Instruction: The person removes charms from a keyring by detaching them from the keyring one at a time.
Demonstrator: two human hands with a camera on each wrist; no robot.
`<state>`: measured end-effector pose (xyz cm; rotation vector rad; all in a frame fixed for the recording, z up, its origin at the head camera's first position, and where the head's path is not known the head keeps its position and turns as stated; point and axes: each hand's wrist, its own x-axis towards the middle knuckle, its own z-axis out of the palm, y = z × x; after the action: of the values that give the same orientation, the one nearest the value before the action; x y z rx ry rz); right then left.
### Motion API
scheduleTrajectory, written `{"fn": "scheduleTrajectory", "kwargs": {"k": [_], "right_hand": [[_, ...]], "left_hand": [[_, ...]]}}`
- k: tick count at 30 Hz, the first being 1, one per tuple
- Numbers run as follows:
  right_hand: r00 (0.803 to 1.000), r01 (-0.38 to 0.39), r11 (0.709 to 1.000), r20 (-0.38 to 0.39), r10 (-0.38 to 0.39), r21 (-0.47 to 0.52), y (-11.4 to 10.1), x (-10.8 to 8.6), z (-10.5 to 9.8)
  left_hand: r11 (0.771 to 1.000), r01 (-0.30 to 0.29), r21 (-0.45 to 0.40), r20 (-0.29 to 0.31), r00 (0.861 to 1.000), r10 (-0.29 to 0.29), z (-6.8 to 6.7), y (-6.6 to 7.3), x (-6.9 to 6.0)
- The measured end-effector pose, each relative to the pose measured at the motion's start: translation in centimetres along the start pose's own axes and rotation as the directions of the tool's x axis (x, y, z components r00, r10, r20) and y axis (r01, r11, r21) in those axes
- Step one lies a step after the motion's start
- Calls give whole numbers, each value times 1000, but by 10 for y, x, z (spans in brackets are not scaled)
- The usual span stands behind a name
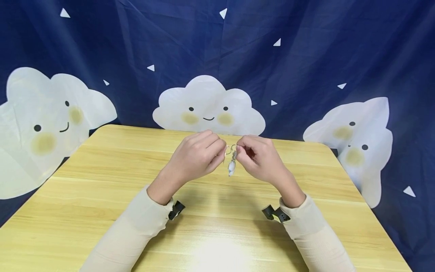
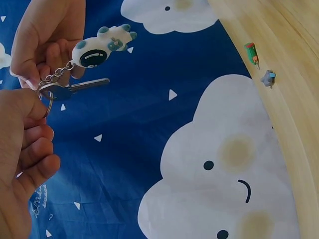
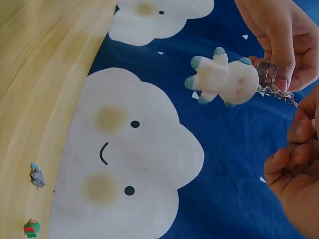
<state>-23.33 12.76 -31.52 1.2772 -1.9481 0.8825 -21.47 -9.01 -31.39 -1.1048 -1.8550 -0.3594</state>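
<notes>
Above the table, my left hand (image 1: 200, 155) pinches a metal key ring (image 2: 50, 105). A silver key (image 2: 89, 85) sticks out beside the ring, its bow near the left fingertips in the right wrist view (image 3: 265, 72). Facing it, my right hand (image 1: 261, 158) pinches the ring end of a keychain. From its short chain (image 2: 57, 74) hangs a small white astronaut figure (image 1: 232, 167) with blue-green feet and a dark visor (image 2: 93, 59). The hands are close together, fingertips slightly apart. Fingers hide whether the rings are linked.
On the wooden table (image 1: 102, 181) lie a small green-and-red item (image 2: 251, 53) and a small grey item with a blue part (image 2: 269, 78). The hands cover them in the head view. Behind stands a dark blue curtain (image 1: 190, 45) with smiling clouds.
</notes>
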Motion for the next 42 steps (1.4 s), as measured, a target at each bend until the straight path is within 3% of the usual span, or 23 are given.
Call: {"fn": "scheduleTrajectory", "kwargs": {"k": [4, 7, 9, 12, 14, 17, 25, 29, 31, 33, 37, 42], "right_hand": [[1000, -16, 1000, 21, 17, -10, 1, 0, -2], [995, -57, 998, 82, 59, -30, 2, 0, -5], [984, -93, 994, 146, 100, -51, 4, 0, -8], [951, -152, 985, 258, 168, -83, 9, -1, -11], [925, -177, 979, 324, 200, -101, 13, -1, -12], [888, -199, 973, 399, 230, -118, 21, -3, -11], [833, -248, 962, 482, 270, -111, 35, -7, -4], [803, -272, 958, 526, 279, -92, 37, -10, 2], [791, -279, 957, 546, 278, -83, 39, -12, 5], [784, -278, 958, 558, 271, -75, 43, -14, 8], [768, -261, 962, 588, 254, -75, 55, -16, 15], [736, -256, 961, 623, 265, -106, 77, -17, 24]], "left_hand": [[1000, 13, 5, 27, 1000, -14, 0, -1, 0], [999, 37, 5, 70, 997, -37, 0, -3, 0], [998, 60, 4, 117, 991, -60, 0, -4, -2], [995, 104, -1, 211, 972, -101, 1, -7, -4], [990, 141, 0, 287, 948, -135, 2, -9, -6], [980, 198, 6, 398, 899, -184, 3, -12, -8], [944, 330, -18, 616, 747, -250, 11, -21, -14], [912, 407, -55, 705, 663, -253, 17, -27, -21], [899, 432, -75, 739, 629, -241, 21, -29, -24], [887, 450, -103, 758, 613, -222, 26, -32, -27], [864, 478, -155, 772, 605, -197, 37, -37, -34], [838, 518, -169, 787, 583, -201, 49, -43, -43]]}}
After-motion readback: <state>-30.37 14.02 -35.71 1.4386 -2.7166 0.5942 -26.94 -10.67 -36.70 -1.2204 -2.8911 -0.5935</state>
